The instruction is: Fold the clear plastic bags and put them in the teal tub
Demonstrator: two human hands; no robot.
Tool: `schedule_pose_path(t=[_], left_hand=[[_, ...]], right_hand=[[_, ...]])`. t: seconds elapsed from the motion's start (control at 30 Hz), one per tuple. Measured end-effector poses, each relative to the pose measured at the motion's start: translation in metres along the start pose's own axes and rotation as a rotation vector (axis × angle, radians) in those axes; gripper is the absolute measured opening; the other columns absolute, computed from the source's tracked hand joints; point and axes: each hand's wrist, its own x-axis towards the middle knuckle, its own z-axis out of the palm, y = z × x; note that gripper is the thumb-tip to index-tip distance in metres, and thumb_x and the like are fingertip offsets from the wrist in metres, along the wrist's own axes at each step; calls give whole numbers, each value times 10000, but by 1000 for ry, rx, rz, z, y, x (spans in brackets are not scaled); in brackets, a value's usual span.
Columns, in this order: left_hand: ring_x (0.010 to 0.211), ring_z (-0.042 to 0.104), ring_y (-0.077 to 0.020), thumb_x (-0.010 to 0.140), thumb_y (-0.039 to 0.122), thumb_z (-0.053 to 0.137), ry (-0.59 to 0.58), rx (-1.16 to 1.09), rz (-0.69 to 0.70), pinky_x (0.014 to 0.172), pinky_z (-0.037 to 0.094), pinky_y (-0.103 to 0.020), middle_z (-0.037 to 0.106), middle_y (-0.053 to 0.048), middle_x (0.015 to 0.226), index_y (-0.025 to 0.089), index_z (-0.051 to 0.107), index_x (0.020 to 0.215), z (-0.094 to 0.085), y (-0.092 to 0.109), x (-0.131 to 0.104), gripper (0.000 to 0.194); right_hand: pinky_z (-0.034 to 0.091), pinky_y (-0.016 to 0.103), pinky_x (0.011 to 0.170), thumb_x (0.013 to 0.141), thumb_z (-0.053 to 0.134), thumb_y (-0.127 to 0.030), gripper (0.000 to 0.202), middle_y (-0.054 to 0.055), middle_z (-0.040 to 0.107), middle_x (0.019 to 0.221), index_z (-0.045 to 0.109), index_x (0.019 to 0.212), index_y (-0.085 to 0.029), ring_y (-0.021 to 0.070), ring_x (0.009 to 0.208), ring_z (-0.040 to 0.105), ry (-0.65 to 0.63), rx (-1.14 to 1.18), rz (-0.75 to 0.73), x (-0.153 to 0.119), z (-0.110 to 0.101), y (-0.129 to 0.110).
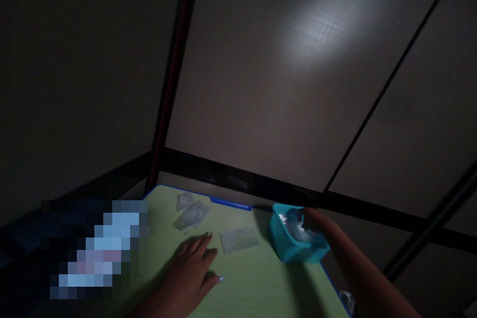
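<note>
your left hand (192, 262) empty, fingers spread at the green tabletop (257, 290), near flat translucent packet (239, 240), your right hand (312, 219) in teal basket (288, 247), can't tell its grip

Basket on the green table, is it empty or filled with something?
Not empty: shiny clear plastic shows inside the basket, where the right hand reaches in. How full, I cannot tell.

Dim light leaves a soft glare on the wall panel (290, 74).
</note>
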Motion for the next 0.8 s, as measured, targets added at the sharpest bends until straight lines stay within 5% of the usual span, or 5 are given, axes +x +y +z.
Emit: schedule_pose_path(t=[0.1,0.23,0.47,0.63,0.8], left_hand=[[1241,327,-278,776,411,531,42,6,-9,1019,232,-462,412,-46,1352,298,558,1133,-3,2,1,375],[1225,341,-277,785,402,523,79,19,-14,1017,221,-458,445,-62,1321,272,572,1117,-5,3,2,361],[1220,339,-276,803,386,493,62,51,-43,1004,228,-452,451,-77,1307,242,574,1120,-14,5,3,357],[1220,343,-283,804,398,491,51,52,-45,1009,218,-465,456,-81,1303,241,575,1116,-17,8,1,359],[1222,340,-289,806,405,488,67,23,-50,1010,218,-474,446,-91,1308,237,554,1146,-13,4,2,385]], right_hand=[[367,233,563,690,533,-108,143,62,636,667,642,768,-159,149,587,579,5,-42,-52,-8,-33,-10],[328,239,577,852,376,-264,233,88,636,787,591,877,-178,165,679,574,266,-73,-202,-42,-53,-65],[385,241,707,781,477,-237,271,105,600,1010,572,1023,-162,186,857,581,38,173,-437,-83,47,-164],[416,294,673,747,528,-401,387,166,584,1000,547,1004,-111,265,888,578,139,88,-17,-67,105,-171],[394,279,636,751,528,-321,188,111,618,867,547,843,-159,232,810,586,91,228,3,-63,115,-176]])
